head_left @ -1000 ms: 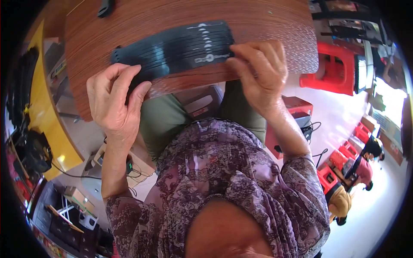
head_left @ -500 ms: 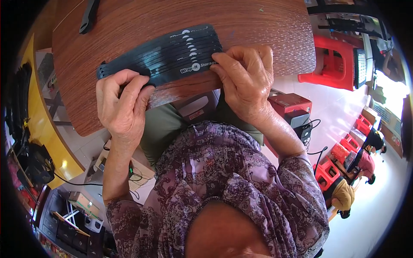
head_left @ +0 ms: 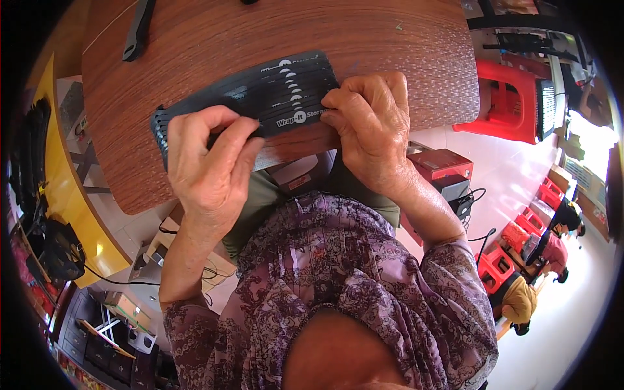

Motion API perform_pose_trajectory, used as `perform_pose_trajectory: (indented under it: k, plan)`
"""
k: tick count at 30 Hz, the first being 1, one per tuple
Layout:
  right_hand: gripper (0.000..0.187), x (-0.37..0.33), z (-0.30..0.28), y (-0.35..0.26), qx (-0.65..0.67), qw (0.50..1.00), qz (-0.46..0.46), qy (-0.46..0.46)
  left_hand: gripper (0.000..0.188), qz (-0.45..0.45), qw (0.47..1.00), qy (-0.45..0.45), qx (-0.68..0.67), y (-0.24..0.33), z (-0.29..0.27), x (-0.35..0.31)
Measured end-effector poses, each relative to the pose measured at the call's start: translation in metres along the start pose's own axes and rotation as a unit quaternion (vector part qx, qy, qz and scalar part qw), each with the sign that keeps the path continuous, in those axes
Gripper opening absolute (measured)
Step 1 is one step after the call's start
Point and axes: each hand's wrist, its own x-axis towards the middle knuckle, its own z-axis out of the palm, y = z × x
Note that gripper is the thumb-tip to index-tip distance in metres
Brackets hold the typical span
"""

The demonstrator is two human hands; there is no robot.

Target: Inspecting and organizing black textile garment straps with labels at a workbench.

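A row of overlapping black straps [head_left: 253,97] with white print lies at the near edge of the brown wooden table. My right hand [head_left: 374,123] pinches the right end of the nearest strap between thumb and fingers. Over the lower edge, left of the middle, my left hand [head_left: 211,159] is closed with thumb and fingertips together at the nearest strap. Its fingers hide part of the straps' left half. The straps' left ends show beside that hand, stacked like steps.
A separate dark strap [head_left: 138,32] lies at the table's far left. The wooden table [head_left: 403,39] has rounded corners. Right of it stand a red plastic stool [head_left: 504,97] and a red box [head_left: 442,162]. A yellow-edged table [head_left: 84,214] is at left. Several people sit far right.
My left hand has slid right along the straps' lower edge, uncovering their left ends. The straps sit slightly lower in view. My right hand keeps its pinch.
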Motion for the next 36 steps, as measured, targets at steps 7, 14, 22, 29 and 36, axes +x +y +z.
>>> perform_pose_trajectory:
  k: [7,14,22,29,36]
  plan:
    - [0.025,0.004,-0.002,-0.001,0.005,1.000,0.008,-0.012,0.035,0.023,1.000,0.000,-0.011,0.005,0.019,0.007]
    - [0.024,0.007,0.001,0.007,0.025,1.000,0.001,-0.005,0.037,-0.001,1.000,-0.026,-0.010,0.008,0.020,0.013]
    - [0.022,0.002,0.001,0.009,0.038,0.999,-0.011,-0.025,0.041,-0.011,0.999,-0.043,0.005,0.010,0.020,0.014]
    - [0.023,-0.003,-0.001,0.007,0.016,1.000,0.017,0.017,0.040,-0.026,0.998,-0.060,0.009,0.013,0.020,0.017]
    - [0.022,-0.001,-0.015,0.012,0.039,0.997,0.070,-0.007,0.039,-0.030,0.998,-0.043,0.019,0.017,0.022,0.019]
